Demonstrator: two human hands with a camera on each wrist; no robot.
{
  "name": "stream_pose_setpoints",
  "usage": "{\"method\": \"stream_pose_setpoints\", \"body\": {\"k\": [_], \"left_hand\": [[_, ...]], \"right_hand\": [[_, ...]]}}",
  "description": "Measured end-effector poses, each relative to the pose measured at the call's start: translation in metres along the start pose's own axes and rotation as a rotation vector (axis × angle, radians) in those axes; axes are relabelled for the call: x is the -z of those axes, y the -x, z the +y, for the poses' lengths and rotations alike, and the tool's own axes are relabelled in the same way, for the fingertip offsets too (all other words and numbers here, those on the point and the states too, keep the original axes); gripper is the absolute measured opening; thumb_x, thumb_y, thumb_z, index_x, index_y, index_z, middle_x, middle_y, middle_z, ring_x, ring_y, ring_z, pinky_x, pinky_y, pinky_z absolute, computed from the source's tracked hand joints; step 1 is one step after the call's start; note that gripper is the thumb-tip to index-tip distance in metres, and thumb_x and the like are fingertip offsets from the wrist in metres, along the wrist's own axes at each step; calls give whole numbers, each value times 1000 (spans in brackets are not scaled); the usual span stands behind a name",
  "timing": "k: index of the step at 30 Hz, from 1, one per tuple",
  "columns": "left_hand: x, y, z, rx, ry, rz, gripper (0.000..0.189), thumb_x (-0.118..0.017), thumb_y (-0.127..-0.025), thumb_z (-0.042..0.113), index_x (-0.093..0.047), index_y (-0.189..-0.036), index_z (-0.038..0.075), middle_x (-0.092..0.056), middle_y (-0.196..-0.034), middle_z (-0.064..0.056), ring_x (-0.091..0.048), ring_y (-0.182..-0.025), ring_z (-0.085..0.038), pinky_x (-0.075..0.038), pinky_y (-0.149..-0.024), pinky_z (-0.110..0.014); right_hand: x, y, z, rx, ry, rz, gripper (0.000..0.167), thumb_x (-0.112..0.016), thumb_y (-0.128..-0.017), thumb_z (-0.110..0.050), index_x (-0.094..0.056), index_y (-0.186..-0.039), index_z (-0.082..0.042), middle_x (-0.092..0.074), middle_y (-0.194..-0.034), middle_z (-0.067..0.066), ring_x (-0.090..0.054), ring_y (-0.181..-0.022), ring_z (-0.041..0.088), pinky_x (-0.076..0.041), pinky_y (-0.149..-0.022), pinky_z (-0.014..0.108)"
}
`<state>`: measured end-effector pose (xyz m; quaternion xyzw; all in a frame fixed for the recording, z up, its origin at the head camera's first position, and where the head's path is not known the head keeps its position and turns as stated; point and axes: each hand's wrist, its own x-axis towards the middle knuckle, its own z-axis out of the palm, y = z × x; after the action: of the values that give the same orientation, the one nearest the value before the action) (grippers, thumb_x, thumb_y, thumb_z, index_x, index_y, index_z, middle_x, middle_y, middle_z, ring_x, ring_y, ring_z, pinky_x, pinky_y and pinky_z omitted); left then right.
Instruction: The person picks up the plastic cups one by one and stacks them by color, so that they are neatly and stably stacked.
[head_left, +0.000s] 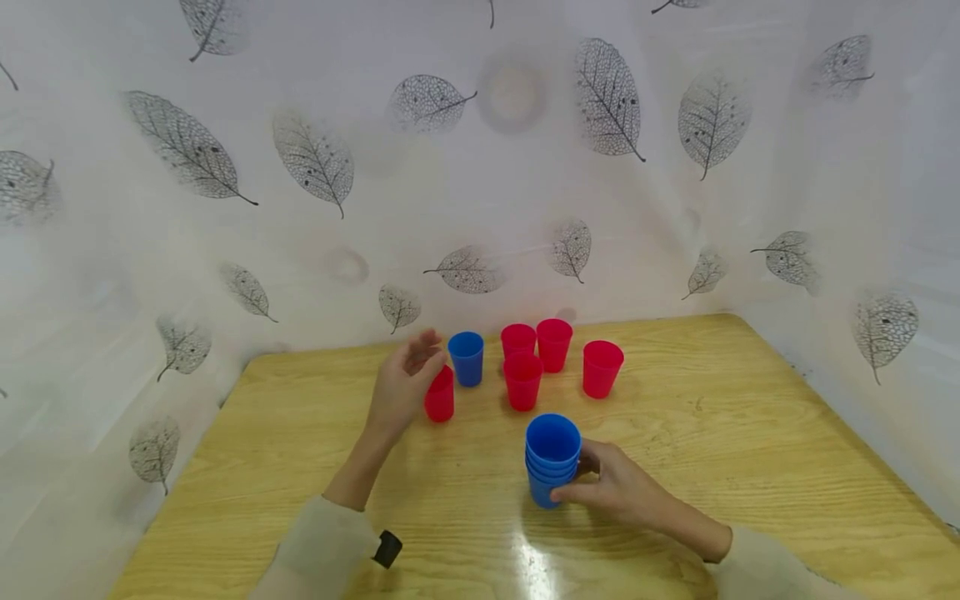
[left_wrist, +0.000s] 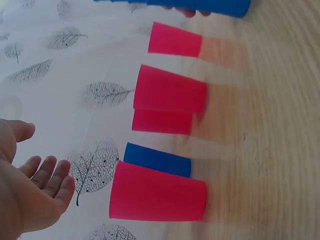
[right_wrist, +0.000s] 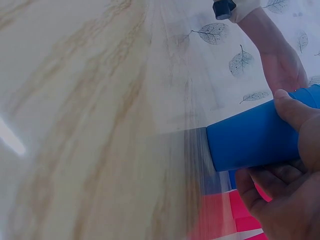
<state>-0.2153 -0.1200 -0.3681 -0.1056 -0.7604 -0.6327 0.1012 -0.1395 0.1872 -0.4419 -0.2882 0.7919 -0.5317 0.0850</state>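
My right hand (head_left: 618,487) grips a nested stack of blue cups (head_left: 546,490) upright at the front middle of the table, thumb on the near side. In the right wrist view the fingers curl round the far side of the stack (right_wrist: 255,135). My left hand (head_left: 397,392) is raised beside a red cup (head_left: 441,400), partly covering it in the head view. Its fingers are loosely bent and hold nothing, as the left wrist view shows with the hand (left_wrist: 35,195) apart from the cups. Just behind that red cup stands a single blue cup (head_left: 468,362).
More red cups stand upright toward the back: a close group with a front one (head_left: 522,385) and a rear one (head_left: 555,346), and another red cup (head_left: 602,371) to the right. A leaf-patterned white sheet (head_left: 480,192) hangs behind the wooden table (head_left: 300,467).
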Motion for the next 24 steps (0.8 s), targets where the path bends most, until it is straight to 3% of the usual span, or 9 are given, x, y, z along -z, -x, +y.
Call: {"method": "stream_pose_setpoints", "body": {"k": [8, 16, 24], "left_hand": [[2, -19, -8, 32, -161, -21, 54, -68, -101, 23, -51, -147, 0, -59, -142, -16, -54, -133, -30, -40, -117, -44], [1, -33, -19, 93, -241, -78, 66, -70, -99, 27, -43, -153, 0, -51, -151, -16, -47, -140, -32, -33, -121, -45], [-8, -47, -31, 178, -389, -114, 76, -71, -98, 38, -37, -158, 4, -46, -156, -15, -41, -145, -33, -36, -118, -51]], "right_hand": [[0, 0, -1, -2, 2, 4, 54, -81, -91, -16, -59, -137, 3, -71, -122, 14, -68, -105, 15, -59, -87, 33], [0, 0, 0, -3, 4, 10, 54, -81, -91, -16, -59, -135, 4, -71, -121, 13, -68, -104, 15, -59, -87, 33], [0, 0, 1, -12, 2, 3, 53, -81, -91, -16, -59, -135, 4, -71, -121, 14, -68, -104, 16, -59, -87, 34]]}}
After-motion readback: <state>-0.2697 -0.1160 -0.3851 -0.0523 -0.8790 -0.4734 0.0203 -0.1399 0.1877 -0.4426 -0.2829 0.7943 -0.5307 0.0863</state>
